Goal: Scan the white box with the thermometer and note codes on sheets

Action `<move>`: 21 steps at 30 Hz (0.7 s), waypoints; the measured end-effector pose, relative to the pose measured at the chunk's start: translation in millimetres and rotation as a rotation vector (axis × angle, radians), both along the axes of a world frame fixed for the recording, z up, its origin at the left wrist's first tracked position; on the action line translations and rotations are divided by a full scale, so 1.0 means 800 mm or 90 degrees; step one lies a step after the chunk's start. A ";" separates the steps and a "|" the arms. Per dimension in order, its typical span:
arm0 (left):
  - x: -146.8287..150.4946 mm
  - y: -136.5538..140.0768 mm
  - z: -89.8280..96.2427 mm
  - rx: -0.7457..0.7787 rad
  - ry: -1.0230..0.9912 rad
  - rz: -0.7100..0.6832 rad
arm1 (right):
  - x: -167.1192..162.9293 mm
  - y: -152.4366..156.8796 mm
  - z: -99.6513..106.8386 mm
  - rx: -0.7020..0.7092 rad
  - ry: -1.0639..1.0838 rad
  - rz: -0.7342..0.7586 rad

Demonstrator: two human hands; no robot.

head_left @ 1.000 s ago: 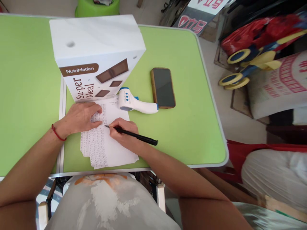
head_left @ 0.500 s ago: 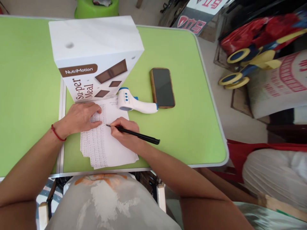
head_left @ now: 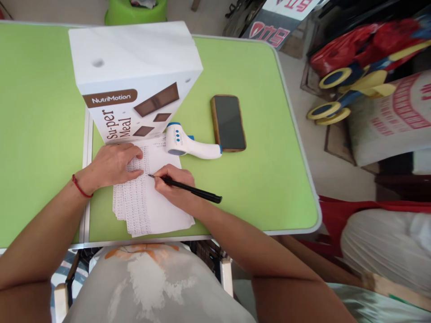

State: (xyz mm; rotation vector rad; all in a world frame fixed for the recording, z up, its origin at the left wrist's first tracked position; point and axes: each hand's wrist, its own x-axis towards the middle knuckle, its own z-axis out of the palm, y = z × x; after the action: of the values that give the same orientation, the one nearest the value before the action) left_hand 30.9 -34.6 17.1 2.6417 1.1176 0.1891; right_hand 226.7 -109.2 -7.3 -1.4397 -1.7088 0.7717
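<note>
My right hand (head_left: pixel 175 184) is closed around a black pen (head_left: pixel 202 194), its tip at the paper beside the written columns. Under both hands lies a stack of paper sheets (head_left: pixel 164 215), its left part covered in rows of small handwriting and its right part blank. My left hand (head_left: pixel 117 166) rests on the sheets' left side, thumb and fingers apart, holding nothing. Right behind the left hand stands a white NutriMotion box (head_left: pixel 134 85). A white and blue infrared thermometer (head_left: pixel 191 146) lies across the top right corner of the paper.
A smartphone (head_left: pixel 230 123) in a brown case lies right of the thermometer on the green table (head_left: pixel 269 179). Beyond the table are a green stool (head_left: pixel 136 14), a printed sack (head_left: pixel 393 116) and yellow-blue handles (head_left: pixel 336 94). Another person (head_left: pixel 380 251) sits at the lower right.
The pen's rear end has swung slightly left, and my right hand has shifted a touch left with it. My left hand and the things on the table have stayed in place.
</note>
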 end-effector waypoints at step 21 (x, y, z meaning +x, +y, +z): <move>-0.001 0.001 0.001 -0.014 -0.009 0.000 | 0.000 0.000 -0.001 -0.019 0.019 -0.002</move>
State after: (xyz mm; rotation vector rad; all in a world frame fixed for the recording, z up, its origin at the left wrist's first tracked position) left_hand 30.4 -33.7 18.1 2.6173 1.1088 0.1933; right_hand 227.0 -109.3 -7.9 -1.4438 -1.6778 0.8162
